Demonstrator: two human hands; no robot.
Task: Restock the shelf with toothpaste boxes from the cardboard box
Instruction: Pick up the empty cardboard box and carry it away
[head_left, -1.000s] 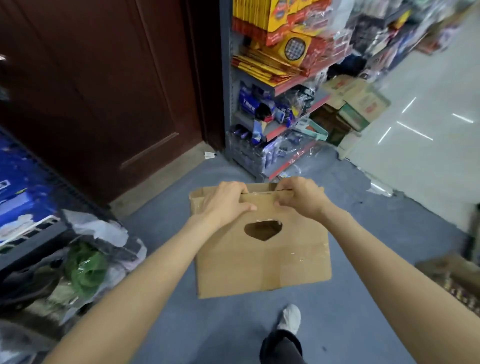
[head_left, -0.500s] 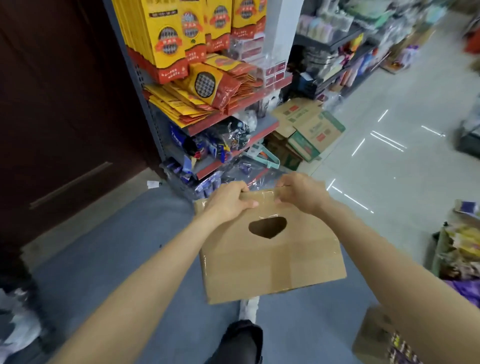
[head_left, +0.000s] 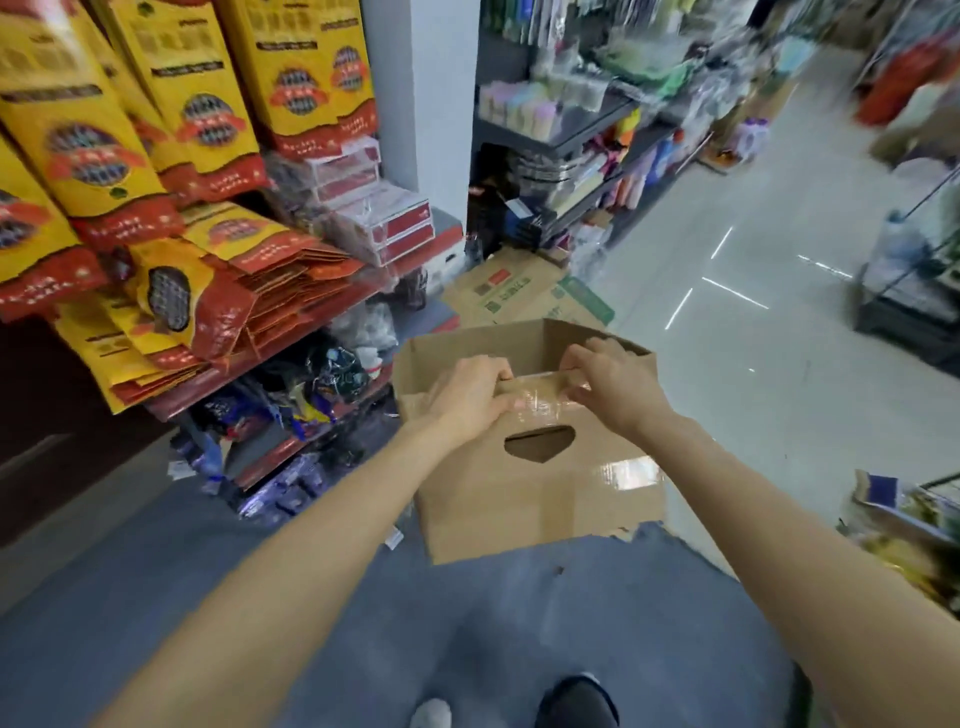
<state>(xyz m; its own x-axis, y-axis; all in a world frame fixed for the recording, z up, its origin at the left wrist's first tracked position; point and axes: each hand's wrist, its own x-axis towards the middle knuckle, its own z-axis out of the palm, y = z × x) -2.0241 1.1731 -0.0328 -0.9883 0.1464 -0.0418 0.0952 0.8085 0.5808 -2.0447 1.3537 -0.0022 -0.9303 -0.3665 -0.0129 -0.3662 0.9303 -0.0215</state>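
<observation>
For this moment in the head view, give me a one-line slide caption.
Both hands, left hand and right hand, grip the taped top edge of an open cardboard box carried beside stocked shop shelves.

A retail shop aisle: tiered shelving (head_left: 332, 322) stocked with yellow-and-red packaged goods (head_left: 104, 140), flattened cartons (head_left: 514, 291) on the glossy tiled floor (head_left: 769, 312).

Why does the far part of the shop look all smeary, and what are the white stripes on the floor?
Head view: the far shelves are motion-blurred; the cardboard box and both hands look sharper; the stripes are light glare on the glossy floor.
</observation>
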